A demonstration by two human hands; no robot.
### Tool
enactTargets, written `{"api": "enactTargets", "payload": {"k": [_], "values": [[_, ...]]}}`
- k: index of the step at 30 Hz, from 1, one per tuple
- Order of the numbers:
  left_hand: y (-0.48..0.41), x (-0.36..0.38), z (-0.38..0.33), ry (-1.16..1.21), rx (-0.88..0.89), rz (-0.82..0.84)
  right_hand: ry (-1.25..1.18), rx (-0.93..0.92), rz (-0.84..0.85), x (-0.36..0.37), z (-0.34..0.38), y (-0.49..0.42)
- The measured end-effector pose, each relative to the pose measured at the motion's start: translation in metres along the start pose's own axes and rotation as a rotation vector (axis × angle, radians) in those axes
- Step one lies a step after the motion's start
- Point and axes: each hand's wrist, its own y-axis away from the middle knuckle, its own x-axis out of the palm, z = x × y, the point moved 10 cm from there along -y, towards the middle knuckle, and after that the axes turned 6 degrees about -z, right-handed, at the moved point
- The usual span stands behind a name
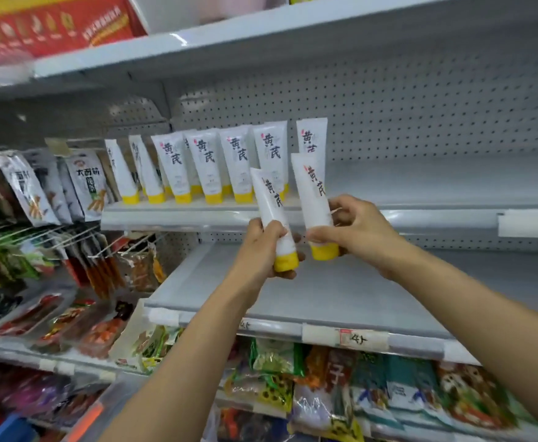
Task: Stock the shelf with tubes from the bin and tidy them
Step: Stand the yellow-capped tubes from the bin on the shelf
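My left hand [263, 247] grips one tube [275, 218]; my right hand [357, 231] grips another tube [315, 199]; both stand cap-down, just before the shelf [172, 215] row's right end

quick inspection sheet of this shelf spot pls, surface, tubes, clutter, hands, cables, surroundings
surface: grey middle shelf, bare to the right of the row; the shelf below is bare too
job's things: row of shelved tubes standing cap-down; two more tubes in hand, left-hand tube and right-hand tube, both cap-down in front of the row; bin not in view
clutter: nothing seen on the two grey shelves
grippers: left hand and right hand each grip one tube
cables: nothing seen
surroundings: pegboard back panel, hanging snack packs to the left, packaged goods below, red carton above
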Motion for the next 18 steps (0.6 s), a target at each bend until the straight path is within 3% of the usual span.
{"api": "enactTargets", "payload": {"k": [7, 18], "values": [[-0.035, 0.029, -0.030, -0.007, 0.083, -0.012, 0.049, -0.028, -0.254, -0.071, 0.014, -0.066], [-0.062, 0.036, -0.029, -0.024, 0.130, -0.033, 0.308, 0.033, -0.380, -0.082, -0.016, -0.135]]}}
